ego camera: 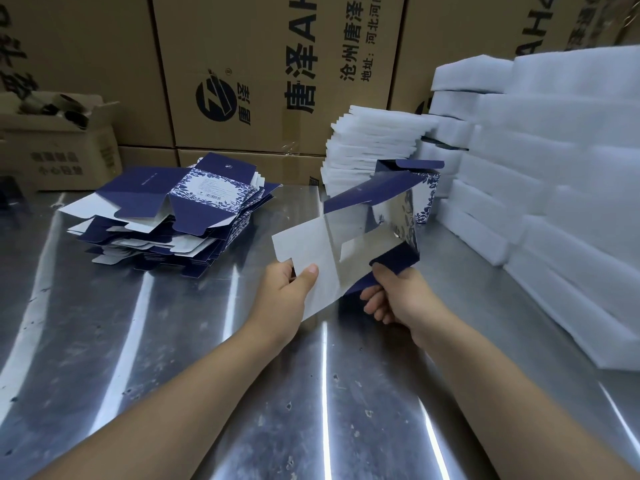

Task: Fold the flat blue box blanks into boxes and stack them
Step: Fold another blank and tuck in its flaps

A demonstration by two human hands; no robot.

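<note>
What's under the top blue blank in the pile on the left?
Under the top blank lie more flat blanks, stacked unevenly, white and blue flaps sticking out. Their middles and the metal table beneath the pile are covered.

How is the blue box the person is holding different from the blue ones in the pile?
The held box is lifted off the table, gripped by the left hand and right hand; the pile of blanks lies on it untouched. The held box is opened up, flaps sticking out; the pile's blanks are flat. The held box is one piece; the pile has many. Both are dark blue card, white inside, with leafy print.
</note>
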